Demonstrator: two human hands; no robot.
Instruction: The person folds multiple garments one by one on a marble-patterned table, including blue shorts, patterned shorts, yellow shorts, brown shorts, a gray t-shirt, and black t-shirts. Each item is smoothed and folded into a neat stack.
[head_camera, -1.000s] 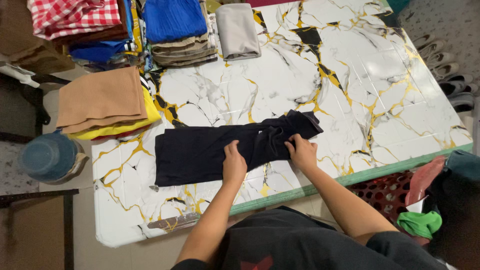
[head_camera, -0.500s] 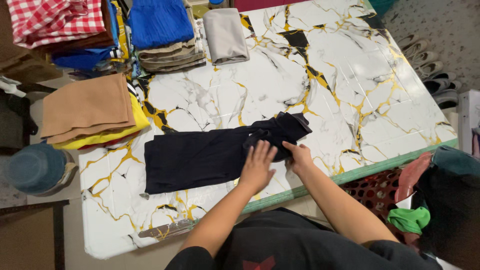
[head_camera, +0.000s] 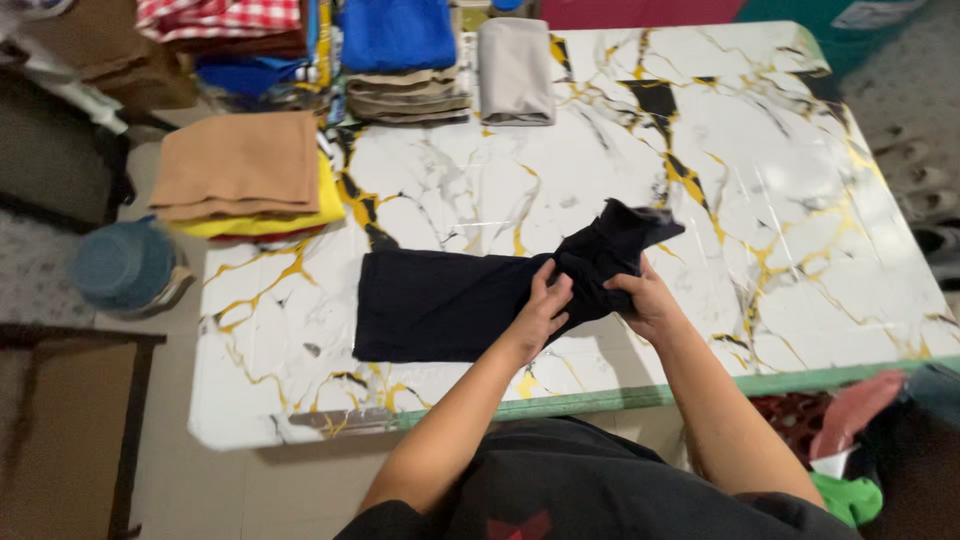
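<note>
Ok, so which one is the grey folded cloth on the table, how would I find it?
Start at the white marble-patterned table with gold and black veins and look along its far edge, where folded clothes are stacked. The grey folded cloth lies there just right of the pile topped by a bright blue folded cloth. It lies alone rather than on a stack, plain and smooth, far from the dark navy garment under both hands.

We see left hand and right hand gripping bunched dark garment on marble worktop; folded stacks far left.
</note>
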